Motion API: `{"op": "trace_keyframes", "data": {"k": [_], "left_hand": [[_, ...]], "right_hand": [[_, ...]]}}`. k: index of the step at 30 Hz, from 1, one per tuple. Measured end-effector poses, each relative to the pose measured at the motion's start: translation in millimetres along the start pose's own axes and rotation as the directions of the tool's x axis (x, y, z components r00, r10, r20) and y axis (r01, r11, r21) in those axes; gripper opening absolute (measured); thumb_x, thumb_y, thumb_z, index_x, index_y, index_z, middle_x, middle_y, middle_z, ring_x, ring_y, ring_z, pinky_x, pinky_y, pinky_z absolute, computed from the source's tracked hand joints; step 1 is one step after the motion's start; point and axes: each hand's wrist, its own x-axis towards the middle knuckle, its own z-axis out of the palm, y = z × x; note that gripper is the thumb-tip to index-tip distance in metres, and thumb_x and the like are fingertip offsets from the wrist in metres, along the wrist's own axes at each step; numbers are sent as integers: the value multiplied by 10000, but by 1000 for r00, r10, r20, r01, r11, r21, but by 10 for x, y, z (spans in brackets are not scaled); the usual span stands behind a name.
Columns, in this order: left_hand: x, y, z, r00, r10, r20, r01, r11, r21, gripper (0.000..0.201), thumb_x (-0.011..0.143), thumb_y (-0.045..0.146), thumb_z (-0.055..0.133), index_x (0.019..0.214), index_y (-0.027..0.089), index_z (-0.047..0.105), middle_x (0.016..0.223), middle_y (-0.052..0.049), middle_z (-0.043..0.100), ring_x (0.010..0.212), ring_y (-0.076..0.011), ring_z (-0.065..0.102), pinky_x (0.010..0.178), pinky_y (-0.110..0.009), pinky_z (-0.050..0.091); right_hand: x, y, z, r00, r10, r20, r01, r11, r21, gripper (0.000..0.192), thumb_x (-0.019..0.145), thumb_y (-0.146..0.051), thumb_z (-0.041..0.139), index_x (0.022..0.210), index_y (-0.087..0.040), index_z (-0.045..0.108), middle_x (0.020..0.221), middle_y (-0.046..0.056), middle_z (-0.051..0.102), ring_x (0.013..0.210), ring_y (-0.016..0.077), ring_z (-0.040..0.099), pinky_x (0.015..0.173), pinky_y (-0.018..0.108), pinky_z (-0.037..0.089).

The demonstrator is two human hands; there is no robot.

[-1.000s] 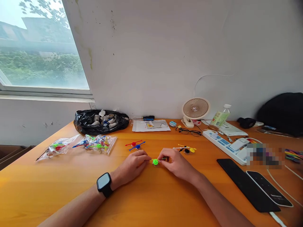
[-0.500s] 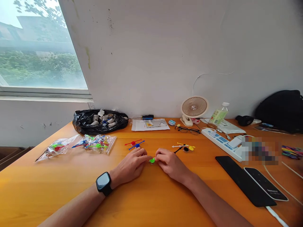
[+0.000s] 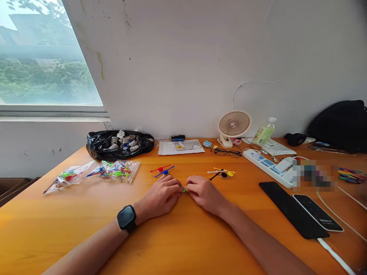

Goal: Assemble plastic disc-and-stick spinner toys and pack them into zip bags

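A small green plastic spinner piece shows between my fingertips, just over the table; most of it is covered by the fingers. My left hand grips it from the left, wearing a black watch at the wrist. From the right, my right hand pinches it with bent fingers. Beyond the left hand lie a red arrow spinner and a blue arrow spinner. Past the right hand are a white arrow spinner, a black one and a yellow one.
Clear bags of coloured spinners lie at the left, before a black plastic bag holding cardboard-like rolls. At the back are papers, glasses, a fan and a bottle. A power strip and phone sit right.
My fingers have closed further over the green piece, so less of it shows. The hands are nearer together, and the whole view has shifted slightly.
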Motion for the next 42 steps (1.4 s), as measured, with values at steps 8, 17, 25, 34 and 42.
{"op": "trace_keyframes", "data": {"k": [8, 17, 25, 34, 42], "left_hand": [[-31, 11, -10, 998, -41, -47, 39, 998, -57, 285, 990, 187, 560, 1247, 259, 659, 1211, -93, 702, 1124, -264, 629, 999, -433, 524], [-70, -7, -80, 987, -83, -136, 75, 995, -62, 566, 952, 214, 600, 1503, 273, 488, 1399, -107, 633, 1292, -307, 574, 1175, -525, 399], [-80, -47, -111, 961, -144, -235, 132, 989, -65, 399, 1071, 230, 448, 1462, 259, 527, 1390, -102, 633, 1278, -283, 537, 1106, -478, 438], [-69, -67, -88, 953, -132, -272, 124, 991, -48, 358, 1085, 260, 460, 1432, 253, 547, 1354, -108, 648, 1252, -276, 552, 1086, -479, 458], [-62, -68, -92, 952, -130, -276, 127, 991, -29, 348, 1083, 264, 471, 1420, 244, 554, 1339, -103, 655, 1259, -272, 546, 1088, -470, 459]], "right_hand": [[39, -13, -188, 941, 326, -87, -286, 908, 307, 183, 973, -368, 662, 1047, -218, 737, 1033, 61, 737, 763, 175, 637, 705, 297, 513], [60, -3, -250, 831, 556, 7, -490, 727, 481, 543, 991, -651, 519, 1252, -203, 684, 612, -13, 593, 472, 152, 450, 504, 287, 367], [105, 155, -520, 653, 720, -234, -413, 598, 687, 534, 960, -705, 523, 793, -211, 639, 506, -79, 252, 446, 114, 237, 450, 275, 189], [-321, 749, -879, 855, 519, 24, -517, 845, 137, 326, 991, -470, 558, 933, -200, 731, 733, 21, 662, 646, 179, 577, 573, 285, 415], [-457, 940, -629, 889, 450, -79, -457, 872, -178, 260, 1015, -279, 519, 1103, -194, 749, 1068, 120, 703, 969, 265, 661, 837, 379, 504]]}}
